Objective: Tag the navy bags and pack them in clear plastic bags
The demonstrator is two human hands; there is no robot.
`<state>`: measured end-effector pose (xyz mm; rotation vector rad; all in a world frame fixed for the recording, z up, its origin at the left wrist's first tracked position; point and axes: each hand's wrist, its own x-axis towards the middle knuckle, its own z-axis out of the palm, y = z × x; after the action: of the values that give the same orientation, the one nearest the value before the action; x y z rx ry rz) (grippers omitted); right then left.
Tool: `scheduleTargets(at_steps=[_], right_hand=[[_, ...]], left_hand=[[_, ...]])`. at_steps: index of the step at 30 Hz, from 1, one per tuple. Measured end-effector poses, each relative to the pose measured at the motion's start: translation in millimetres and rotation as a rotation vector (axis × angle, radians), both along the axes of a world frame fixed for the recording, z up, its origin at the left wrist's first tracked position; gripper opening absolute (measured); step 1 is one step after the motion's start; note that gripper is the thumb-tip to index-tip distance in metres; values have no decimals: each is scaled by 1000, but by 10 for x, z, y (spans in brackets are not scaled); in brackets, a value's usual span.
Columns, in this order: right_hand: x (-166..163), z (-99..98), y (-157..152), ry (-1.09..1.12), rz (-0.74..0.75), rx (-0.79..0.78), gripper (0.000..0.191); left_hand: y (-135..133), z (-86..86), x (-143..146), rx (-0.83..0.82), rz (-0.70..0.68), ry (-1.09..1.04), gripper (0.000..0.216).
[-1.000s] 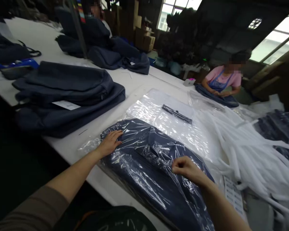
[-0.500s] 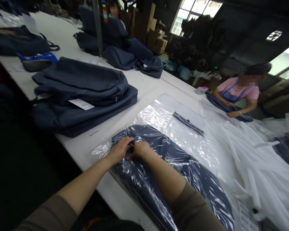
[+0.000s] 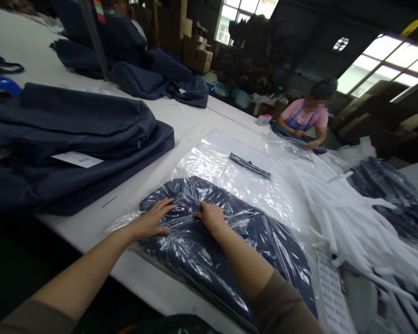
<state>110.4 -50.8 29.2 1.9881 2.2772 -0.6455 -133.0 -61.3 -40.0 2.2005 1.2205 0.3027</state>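
A dark blue bag [image 3: 271, 250] in a clear plastic bag [image 3: 191, 253] lies on the table before me. My left hand [image 3: 152, 220] rests on the far left end of the plastic, its fingers spread and holding nothing. A short way to its right, my right hand [image 3: 212, 217] has curled fingers pinching the plastic, which creases out from there. Beyond the wrapped bag, flat clear plastic bags [image 3: 209, 162] bear a black strip [image 3: 250, 166].
Navy backpacks [image 3: 80, 116] with a white tag [image 3: 77, 159] are stacked at the left. White foam-like strips [image 3: 337, 195] heap up at the right, beside a label sheet [image 3: 332, 292]. A co-worker [image 3: 304, 118] handles a dark bag across the table. A metal post [image 3: 94, 41] rises at the back left.
My hands were close together on the plastic; now they are apart, the left one flatter with fingers spread. My view has turned to the right.
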Motion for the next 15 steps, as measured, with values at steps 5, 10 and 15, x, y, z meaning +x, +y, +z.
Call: scheduleTargets(at_steps=[5, 10, 15], right_hand=[[648, -244, -1418, 684, -146, -457, 32], [744, -1116, -2759, 1472, -1247, -512, 73], [536, -1322, -2425, 1771, -1753, 97, 60]], left_hand=[[31, -95, -49, 13, -9, -21, 79], [95, -150, -86, 23, -9, -38, 79], [40, -51, -1, 4, 12, -41, 76]])
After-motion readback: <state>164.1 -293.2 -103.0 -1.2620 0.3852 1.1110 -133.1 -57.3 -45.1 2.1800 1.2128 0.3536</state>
